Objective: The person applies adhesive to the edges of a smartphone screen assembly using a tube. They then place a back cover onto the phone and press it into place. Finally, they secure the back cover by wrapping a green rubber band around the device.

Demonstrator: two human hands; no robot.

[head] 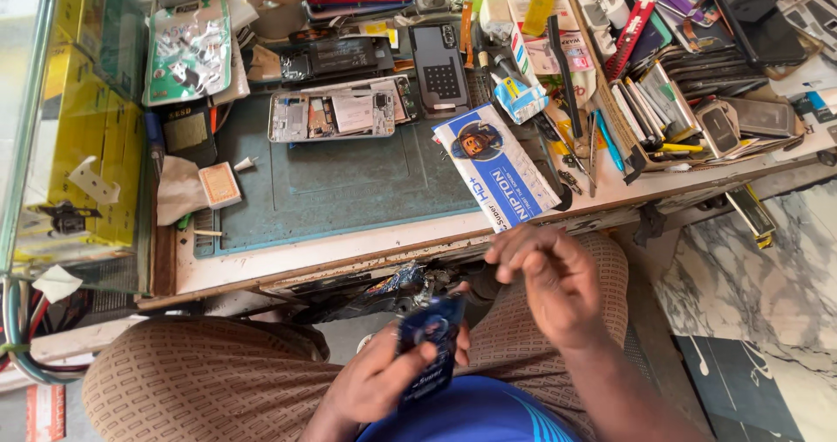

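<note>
A dark blue packet (pixel 430 346) is gripped in the left hand (pixel 384 377), fingers curled around it, near the lap and below the bench edge. The right hand (pixel 549 281) is held just right of it, fingertips bunched; whether anything is pinched cannot be told. A white-and-blue packet (pixel 497 167) lies farther off on the green mat (pixel 340 185).

A single head-worn camera looks steeply down from close above the person's lap, with the cluttered table (pixel 366 252) toward twelve o'clock and marble floor (pixel 750 268) at three o'clock
</note>
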